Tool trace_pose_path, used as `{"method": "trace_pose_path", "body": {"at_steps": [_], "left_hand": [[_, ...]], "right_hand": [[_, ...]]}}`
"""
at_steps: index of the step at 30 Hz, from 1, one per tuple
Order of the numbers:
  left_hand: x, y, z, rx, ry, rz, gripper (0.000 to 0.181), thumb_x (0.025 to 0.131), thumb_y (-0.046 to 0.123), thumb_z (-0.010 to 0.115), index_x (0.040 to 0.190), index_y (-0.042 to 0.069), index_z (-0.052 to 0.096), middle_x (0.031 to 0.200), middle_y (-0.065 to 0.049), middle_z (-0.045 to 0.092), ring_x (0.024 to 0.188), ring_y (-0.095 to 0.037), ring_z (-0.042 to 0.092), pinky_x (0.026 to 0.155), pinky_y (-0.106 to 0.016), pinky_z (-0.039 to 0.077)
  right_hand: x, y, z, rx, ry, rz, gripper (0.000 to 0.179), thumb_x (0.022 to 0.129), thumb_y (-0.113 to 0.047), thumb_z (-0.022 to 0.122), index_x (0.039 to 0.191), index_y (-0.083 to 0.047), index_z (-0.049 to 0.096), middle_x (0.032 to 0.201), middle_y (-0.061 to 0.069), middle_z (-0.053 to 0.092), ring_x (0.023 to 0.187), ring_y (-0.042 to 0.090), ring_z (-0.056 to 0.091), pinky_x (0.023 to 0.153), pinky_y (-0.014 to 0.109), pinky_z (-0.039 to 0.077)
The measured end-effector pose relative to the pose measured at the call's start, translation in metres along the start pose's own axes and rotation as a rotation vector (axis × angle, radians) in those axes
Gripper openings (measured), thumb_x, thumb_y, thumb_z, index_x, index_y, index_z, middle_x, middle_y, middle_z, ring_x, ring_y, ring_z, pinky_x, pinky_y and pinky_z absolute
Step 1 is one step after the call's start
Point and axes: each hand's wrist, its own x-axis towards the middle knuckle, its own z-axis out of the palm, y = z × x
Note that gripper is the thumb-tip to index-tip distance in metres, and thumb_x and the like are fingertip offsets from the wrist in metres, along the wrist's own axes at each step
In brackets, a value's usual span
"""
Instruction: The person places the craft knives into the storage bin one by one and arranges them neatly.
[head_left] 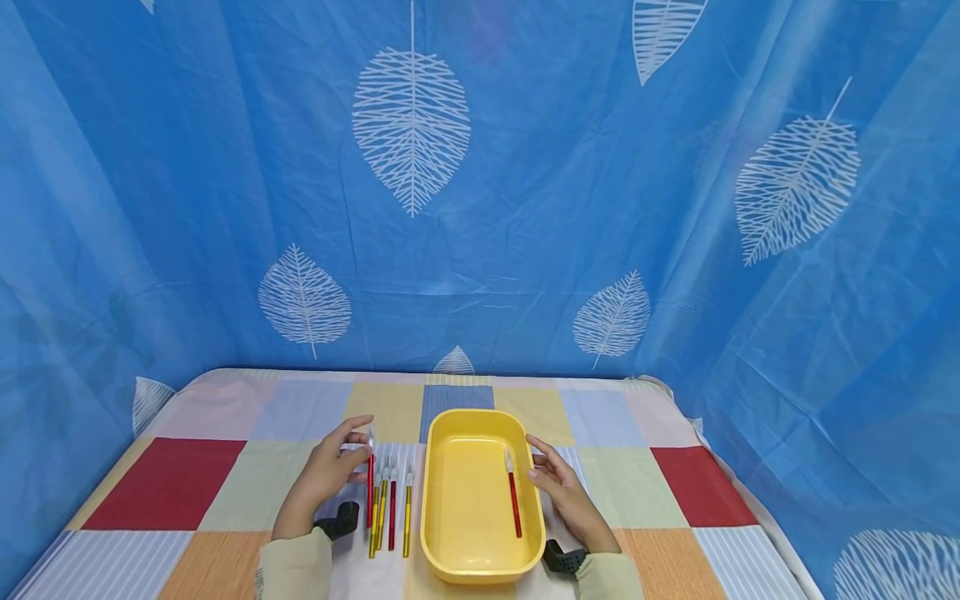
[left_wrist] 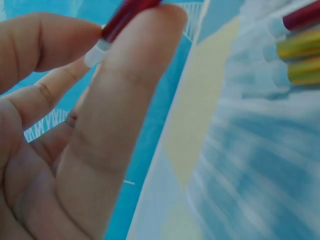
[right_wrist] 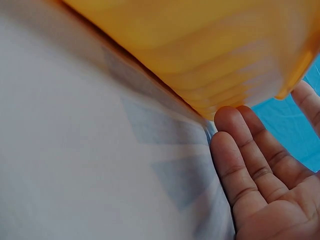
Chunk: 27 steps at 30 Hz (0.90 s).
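The left hand [head_left: 330,467] is pinching a red-handled craft knife [head_left: 371,496] (the pen shape and translucent cap are suggesting that name) between thumb and index finger, near its capped end. That narrow hold is looking like the weak point: with only fingertips gripping a slim handle, the tail could be swinging, and a loose cap could be sliding off under the pinch.

Just beside it, a gold-handled craft knife [head_left: 407,521], two more gold ones and a second red-handled knife [head_left: 392,521] are lying roughly side by side; because they are sitting so close, the held tail could be catching its neighbours and rolling them askew.

Farther right, a yellow plastic tray [head_left: 457,500] is standing on the patchwork cloth [head_left: 165,483], with one red craft knife [head_left: 514,504] lying inside, toward its right wall. The right hand [head_left: 566,492] is resting outside that wall, fingers nearly straight, thumb near the rim; since it is not wrapping the tray, a knock could be shifting it, cloth and all. Beyond, a blue leaf-patterned curtain [head_left: 495,250] is hanging behind everything
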Motion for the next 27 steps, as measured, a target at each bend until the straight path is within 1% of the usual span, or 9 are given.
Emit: {"method": "trace_pose_path", "body": {"at_steps": [5,11,14,20,27], "left_hand": [[0.0,0.005,0.0,-0.047,-0.013,0.026,0.051,0.1,0.011,0.056,0.149,0.012,0.043,0.129,-0.022,0.051,0.098,-0.03,0.063,0.074,-0.041,0.06],[-0.001,0.015,0.001,-0.076,-0.014,0.065,0.052,0.101,0.016,0.057,0.15,0.016,0.041,0.134,-0.022,0.05,0.103,-0.032,0.062,0.074,-0.04,0.06],[-0.001,0.021,0.004,-0.093,-0.009,0.082,0.051,0.101,0.015,0.057,0.149,0.017,0.042,0.133,-0.021,0.05,0.102,-0.031,0.063,0.073,-0.039,0.061],[-0.002,0.031,0.011,-0.127,-0.006,0.109,0.05,0.1,0.011,0.058,0.147,0.015,0.045,0.128,-0.021,0.052,0.097,-0.028,0.065,0.07,-0.037,0.061],[-0.005,0.04,0.015,-0.175,-0.042,0.151,0.048,0.099,0.009,0.058,0.146,0.011,0.045,0.125,-0.021,0.052,0.092,-0.027,0.063,0.068,-0.036,0.061]], "right_hand": [[0.001,0.001,-0.001,-0.008,-0.022,-0.026,0.056,0.102,-0.014,0.053,0.155,-0.011,0.034,0.135,0.027,0.049,0.118,0.028,0.053,0.099,0.027,0.044],[0.0,0.001,0.0,-0.006,-0.015,-0.007,0.055,0.103,-0.015,0.053,0.155,-0.012,0.035,0.135,0.025,0.05,0.118,0.028,0.054,0.1,0.029,0.045],[0.0,0.001,0.0,-0.009,-0.008,-0.001,0.055,0.102,-0.016,0.054,0.154,-0.013,0.036,0.135,0.024,0.051,0.119,0.029,0.054,0.1,0.029,0.044],[0.0,0.001,0.0,-0.016,-0.005,-0.014,0.056,0.102,-0.015,0.054,0.154,-0.012,0.035,0.136,0.025,0.049,0.121,0.032,0.052,0.099,0.026,0.045],[0.0,0.001,0.0,-0.01,-0.008,-0.012,0.056,0.102,-0.014,0.055,0.154,-0.011,0.035,0.137,0.026,0.049,0.121,0.032,0.052,0.098,0.024,0.045]]}}
